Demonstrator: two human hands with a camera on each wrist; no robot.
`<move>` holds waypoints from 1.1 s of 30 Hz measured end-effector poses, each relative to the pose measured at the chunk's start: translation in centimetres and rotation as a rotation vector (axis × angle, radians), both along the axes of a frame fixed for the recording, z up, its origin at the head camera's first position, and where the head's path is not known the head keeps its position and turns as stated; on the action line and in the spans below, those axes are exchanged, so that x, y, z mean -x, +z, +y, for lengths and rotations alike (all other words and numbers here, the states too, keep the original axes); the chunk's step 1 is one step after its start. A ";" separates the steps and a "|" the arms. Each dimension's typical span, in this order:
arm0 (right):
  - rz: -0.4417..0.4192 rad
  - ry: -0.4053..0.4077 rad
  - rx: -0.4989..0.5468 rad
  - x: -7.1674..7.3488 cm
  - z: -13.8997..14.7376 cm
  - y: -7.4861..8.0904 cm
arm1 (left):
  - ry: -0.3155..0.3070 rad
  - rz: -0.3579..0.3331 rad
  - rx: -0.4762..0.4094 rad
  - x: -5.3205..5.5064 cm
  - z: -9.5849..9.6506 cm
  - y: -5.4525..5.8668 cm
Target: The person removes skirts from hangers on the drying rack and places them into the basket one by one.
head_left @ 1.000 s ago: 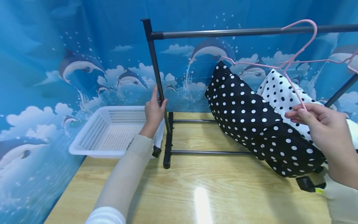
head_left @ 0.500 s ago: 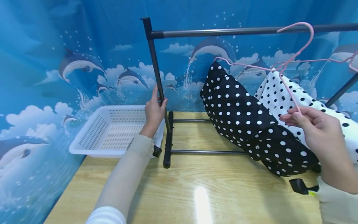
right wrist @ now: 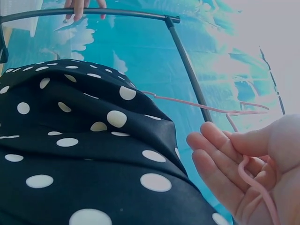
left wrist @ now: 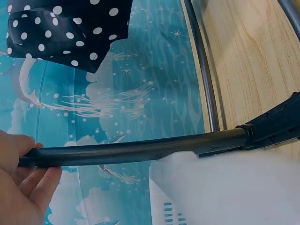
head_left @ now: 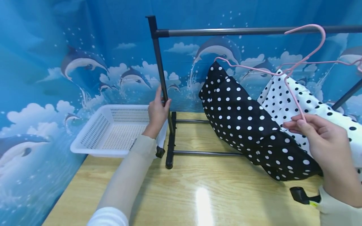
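My left hand (head_left: pixel 158 114) grips the left upright post (head_left: pixel 160 67) of a dark metal clothes rack, thumb and fingers around it in the left wrist view. My right hand (head_left: pixel 325 138) pinches one arm of a pink clothes hanger (head_left: pixel 323 36) between thumb and fingers. From the hanger's other arm a black cloth with white polka dots (head_left: pixel 240 119) hangs slanting down to the right. Its kind of garment does not show. The hanger's hook overlaps the rack's top rail (head_left: pixel 220 31) in the head view.
Behind the black cloth, a white cloth with black dots (head_left: pixel 299 103) hangs from a second pink hanger (head_left: pixel 319 62). A white plastic basket (head_left: pixel 113 153) stands left of the rack. The rack stands on a wooden table (head_left: pixel 169 194) before a blue dolphin curtain (head_left: pixel 93 37).
My right hand has shifted a little to the left, carrying the hanger and the black cloth with it. My left hand keeps its hold on the post.
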State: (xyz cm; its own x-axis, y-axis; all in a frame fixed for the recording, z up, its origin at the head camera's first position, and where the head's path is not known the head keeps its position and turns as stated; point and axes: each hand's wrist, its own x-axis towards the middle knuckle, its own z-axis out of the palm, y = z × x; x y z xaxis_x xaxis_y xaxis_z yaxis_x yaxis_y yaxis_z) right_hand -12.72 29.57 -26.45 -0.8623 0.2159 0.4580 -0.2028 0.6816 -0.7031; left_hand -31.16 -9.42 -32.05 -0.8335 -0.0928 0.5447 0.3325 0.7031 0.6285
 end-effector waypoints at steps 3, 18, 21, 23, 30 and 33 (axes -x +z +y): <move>-0.013 -0.011 0.002 -0.3 -0.3 -0.1 | 0.000 0.000 0.001 0.0 0.0 0.0; 0.041 0.056 0.207 -1.2 -2.5 -1.3 | 0.003 -0.001 -0.003 0.0 0.1 -0.2; 0.070 0.104 0.307 -1.3 -3.0 -1.5 | 0.004 -0.003 -0.004 0.1 0.0 -0.1; 0.082 0.139 0.380 -1.4 -3.2 -1.6 | 0.010 -0.005 -0.005 0.1 0.0 -0.2; 0.132 0.193 0.476 -1.7 -4.4 -1.6 | 0.007 -0.009 -0.002 0.2 -0.1 -0.3; 0.162 0.223 0.524 -1.6 -5.0 -1.6 | 0.007 -0.010 -0.005 0.2 -0.1 -0.3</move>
